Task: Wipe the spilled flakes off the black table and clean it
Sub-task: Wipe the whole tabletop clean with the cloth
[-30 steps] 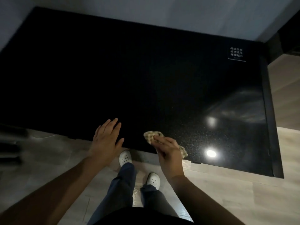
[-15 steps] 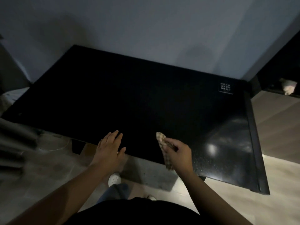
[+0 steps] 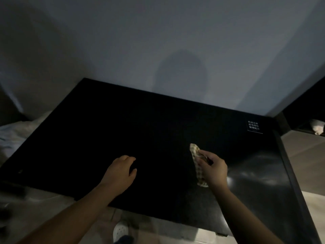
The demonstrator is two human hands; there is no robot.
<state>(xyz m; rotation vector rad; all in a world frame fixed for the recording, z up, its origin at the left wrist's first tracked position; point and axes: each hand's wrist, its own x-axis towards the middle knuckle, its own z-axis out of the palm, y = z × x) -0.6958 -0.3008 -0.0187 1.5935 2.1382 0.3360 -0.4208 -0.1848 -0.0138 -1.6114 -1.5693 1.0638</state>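
Observation:
The black table (image 3: pixel 123 131) fills the middle of the view, glossy, with glare on its right part. My right hand (image 3: pixel 212 168) is over the table's near right area, shut on a checked beige cloth (image 3: pixel 196 155) that hangs from the fingers above the surface. My left hand (image 3: pixel 121 170) rests on the table near its front edge, fingers curled downward, holding nothing. In this dim light I can see no flakes on the dark top.
A small sign with white characters (image 3: pixel 253 126) sits at the table's far right corner. A grey wall (image 3: pixel 158 41) stands behind the table. A dark shelf (image 3: pixel 316 127) is at the right, pale bedding (image 3: pixel 15 131) at the left, and wooden floor (image 3: pixel 307 155) beyond the right edge.
The view has tilted up, showing more wall. Both hands moved forward over the table. The cloth now hangs upright from my right hand, and my left fingers have curled.

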